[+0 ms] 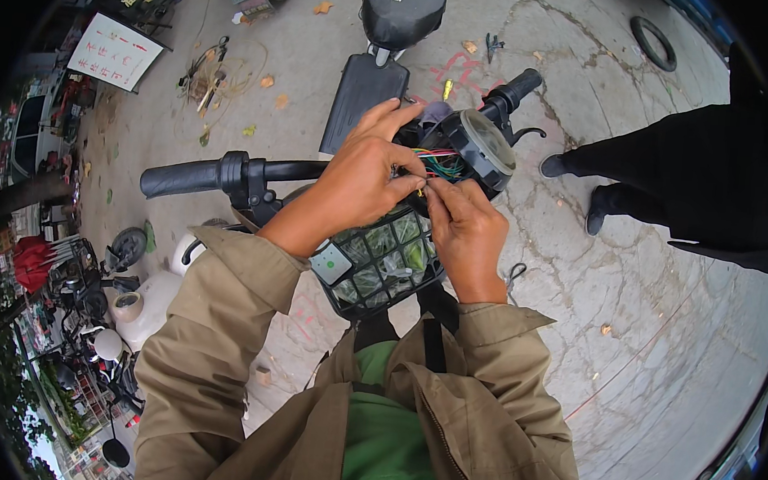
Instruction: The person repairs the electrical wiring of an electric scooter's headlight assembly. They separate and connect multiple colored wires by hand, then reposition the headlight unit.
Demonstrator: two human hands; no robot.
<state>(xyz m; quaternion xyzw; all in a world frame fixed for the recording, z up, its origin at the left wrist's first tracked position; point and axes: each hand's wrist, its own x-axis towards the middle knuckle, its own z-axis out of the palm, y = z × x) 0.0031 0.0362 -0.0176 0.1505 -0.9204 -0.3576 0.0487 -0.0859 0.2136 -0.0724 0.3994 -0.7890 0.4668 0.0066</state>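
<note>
Both hands [366, 177] [470, 229] narrowly pinch one tiny piece [421, 191] near wires [445, 164], round housing [485, 142] and basket [388, 302].

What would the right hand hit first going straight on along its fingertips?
Likely the left hand, around its thumb tip, by the coloured wires. The right hand looks almost against it; whether they touch, or sit at slightly different depths, I can't tell.

Pinched piece [421, 191] too small to identify, wires [445, 164] partly hidden, bystander [646, 170] cropped
</note>
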